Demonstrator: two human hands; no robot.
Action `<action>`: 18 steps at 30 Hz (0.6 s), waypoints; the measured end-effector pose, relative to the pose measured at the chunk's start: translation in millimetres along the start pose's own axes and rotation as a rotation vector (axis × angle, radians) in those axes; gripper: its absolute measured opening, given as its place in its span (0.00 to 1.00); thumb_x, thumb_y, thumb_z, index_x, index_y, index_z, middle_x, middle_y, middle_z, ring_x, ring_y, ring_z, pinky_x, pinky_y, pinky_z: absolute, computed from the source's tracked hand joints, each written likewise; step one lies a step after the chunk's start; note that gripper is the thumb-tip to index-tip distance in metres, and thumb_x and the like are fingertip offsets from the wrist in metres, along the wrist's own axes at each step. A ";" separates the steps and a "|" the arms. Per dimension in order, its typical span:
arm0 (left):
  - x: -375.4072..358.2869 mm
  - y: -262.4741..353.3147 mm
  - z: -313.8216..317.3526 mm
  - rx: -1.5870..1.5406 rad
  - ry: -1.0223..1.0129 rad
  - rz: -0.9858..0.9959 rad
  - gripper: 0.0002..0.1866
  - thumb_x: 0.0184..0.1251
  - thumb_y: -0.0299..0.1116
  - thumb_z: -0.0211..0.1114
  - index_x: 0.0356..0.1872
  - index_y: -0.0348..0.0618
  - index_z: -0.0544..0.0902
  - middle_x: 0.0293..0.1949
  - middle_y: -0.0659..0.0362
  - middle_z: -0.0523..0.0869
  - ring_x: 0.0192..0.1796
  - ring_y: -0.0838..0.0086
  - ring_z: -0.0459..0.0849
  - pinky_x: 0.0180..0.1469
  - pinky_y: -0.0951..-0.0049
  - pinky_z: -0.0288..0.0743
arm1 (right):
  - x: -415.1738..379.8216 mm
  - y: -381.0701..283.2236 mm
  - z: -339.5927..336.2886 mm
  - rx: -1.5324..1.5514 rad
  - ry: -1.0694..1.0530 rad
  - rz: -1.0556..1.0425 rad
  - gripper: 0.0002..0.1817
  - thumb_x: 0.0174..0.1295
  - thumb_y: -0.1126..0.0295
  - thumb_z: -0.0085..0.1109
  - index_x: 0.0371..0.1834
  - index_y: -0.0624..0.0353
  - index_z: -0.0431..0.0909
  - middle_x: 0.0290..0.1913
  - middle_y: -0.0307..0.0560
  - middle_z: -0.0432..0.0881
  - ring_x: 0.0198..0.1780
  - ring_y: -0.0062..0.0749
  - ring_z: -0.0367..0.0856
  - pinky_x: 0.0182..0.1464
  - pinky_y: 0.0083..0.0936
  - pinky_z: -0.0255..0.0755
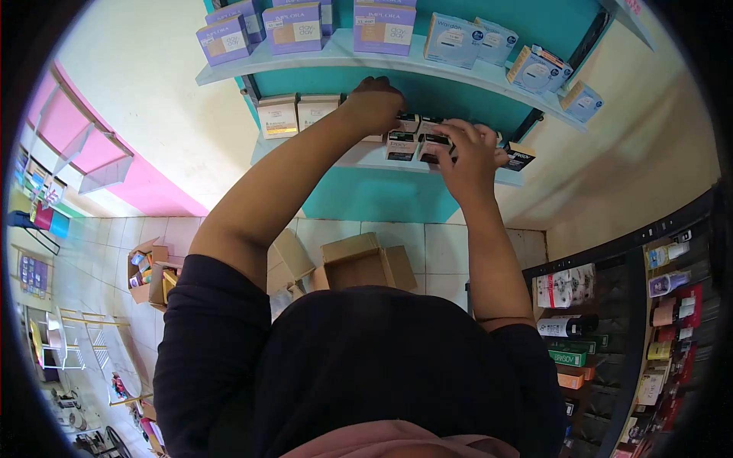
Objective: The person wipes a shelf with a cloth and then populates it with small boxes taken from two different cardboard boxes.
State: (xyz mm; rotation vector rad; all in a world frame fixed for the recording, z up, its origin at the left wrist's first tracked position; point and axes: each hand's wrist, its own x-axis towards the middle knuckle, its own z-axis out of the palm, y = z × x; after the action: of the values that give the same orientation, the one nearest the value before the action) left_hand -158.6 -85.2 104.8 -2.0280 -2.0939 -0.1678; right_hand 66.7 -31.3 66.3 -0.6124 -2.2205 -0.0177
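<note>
On the lower wall shelf [359,158], small black-and-white boxes [402,146] stand in rows. My left hand [374,105] reaches over the shelf behind the front boxes, its fingers bent down and mostly hidden, so what it touches cannot be seen. My right hand [467,156] has its fingers spread over a dark-topped box [434,147] at the front edge, touching the boxes there. A black box [521,156] stands tilted at the shelf's right end. Cream boxes [278,117] stand at the left end.
An upper shelf [336,57] with purple boxes [296,29] and blue boxes [455,40] overhangs my hands. Below on the floor lies an open carton [363,267]. A dark rack [630,305] of products stands at the right; another carton [156,294] is at the left.
</note>
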 end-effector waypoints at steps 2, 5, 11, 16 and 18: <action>-2.0 1.5 -1.7 0.003 -0.008 -0.025 0.18 0.54 0.44 0.76 0.47 0.56 0.91 0.49 0.61 0.89 0.60 0.63 0.79 0.65 0.60 0.70 | -5.6 2.3 -4.9 -0.004 0.046 0.029 0.15 0.55 0.59 0.73 0.47 0.37 0.87 0.56 0.28 0.83 0.63 0.39 0.69 0.60 0.54 0.50; -5.2 1.5 -5.3 -0.056 0.051 -0.026 0.18 0.55 0.43 0.75 0.47 0.54 0.90 0.51 0.59 0.89 0.60 0.61 0.79 0.66 0.60 0.69 | -17.6 2.0 -17.8 0.035 0.102 0.016 0.13 0.57 0.59 0.72 0.46 0.41 0.87 0.55 0.32 0.82 0.62 0.40 0.70 0.60 0.50 0.53; -68.9 5.1 -22.7 -0.250 0.588 0.052 0.17 0.59 0.35 0.73 0.49 0.45 0.87 0.46 0.53 0.88 0.45 0.56 0.83 0.52 0.56 0.75 | -99.8 18.3 -26.6 0.292 0.096 0.054 0.09 0.60 0.65 0.70 0.41 0.52 0.83 0.45 0.44 0.83 0.48 0.42 0.79 0.56 0.39 0.62; -188.9 36.0 23.8 -0.561 0.763 -0.283 0.15 0.60 0.27 0.72 0.48 0.39 0.82 0.41 0.51 0.83 0.39 0.62 0.80 0.43 0.65 0.75 | -205.5 15.6 -5.8 0.543 -0.283 0.389 0.11 0.63 0.62 0.67 0.41 0.56 0.82 0.41 0.45 0.83 0.36 0.37 0.80 0.43 0.34 0.72; -235.8 47.7 69.6 -0.655 0.609 -0.448 0.17 0.61 0.28 0.72 0.50 0.38 0.79 0.43 0.51 0.80 0.36 0.65 0.78 0.41 0.67 0.75 | -242.9 14.5 7.7 0.560 -0.369 0.446 0.11 0.63 0.61 0.67 0.41 0.57 0.82 0.40 0.45 0.83 0.35 0.37 0.79 0.40 0.33 0.73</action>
State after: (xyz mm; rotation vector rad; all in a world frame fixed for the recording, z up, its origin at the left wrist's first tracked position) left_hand -111.2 -296.0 -21.8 -1.4113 -2.1692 -1.4966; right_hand 201.3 -119.4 -116.4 -0.8161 -2.2269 0.9782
